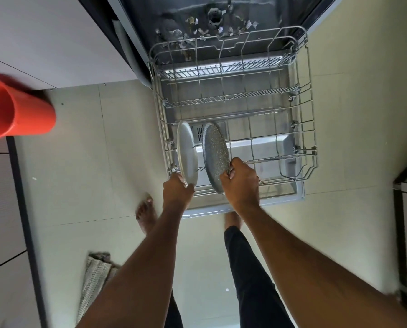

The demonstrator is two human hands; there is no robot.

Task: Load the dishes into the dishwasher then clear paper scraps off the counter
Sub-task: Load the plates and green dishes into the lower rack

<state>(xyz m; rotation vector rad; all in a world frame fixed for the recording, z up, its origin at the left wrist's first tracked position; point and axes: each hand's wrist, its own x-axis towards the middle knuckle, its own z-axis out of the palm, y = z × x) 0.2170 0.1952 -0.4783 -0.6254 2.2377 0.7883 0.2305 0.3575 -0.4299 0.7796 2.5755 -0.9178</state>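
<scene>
Steel wire forms the one pulled-out dishwasher rack (pixel 302 129) seen from the head camera, resting over the lowered dishwasher door (pixel 300 194), with the dark open tub (pixel 197 22) beyond it. Two dishes stand on edge in the near left corner of the rack, side by side and a little apart: a plain silver plate (pixel 186 150) on the left and a dark speckled plate (pixel 215 152) just to its right, both tilted slightly. Two hands reach down to them. The left hand (pixel 177 189) grips the near bottom rim of the silver plate, its fingers curled around the edge. The right hand (pixel 241 179) holds the speckled plate at its near right rim, fingers (pixel 231 165) bent over the edge and pinching it, so the plate lies just left of and above that hand. The rest of the rack holds no other dishes that I can see. Several small pale scraps (pixel 197 31) lie scattered on the floor of the tub behind the rack; too many and too small to count. Two bare feet stand on the pale tiled floor (pixel 103 150) near the door, one (pixel 145 214) to the left and one (pixel 232 220) partly hidden under the right arm. One orange cup (pixel 18 110) sits at the left edge on the desk (pixel 32 31), and one woven mat (pixel 96 278) lies on the floor below.
</scene>
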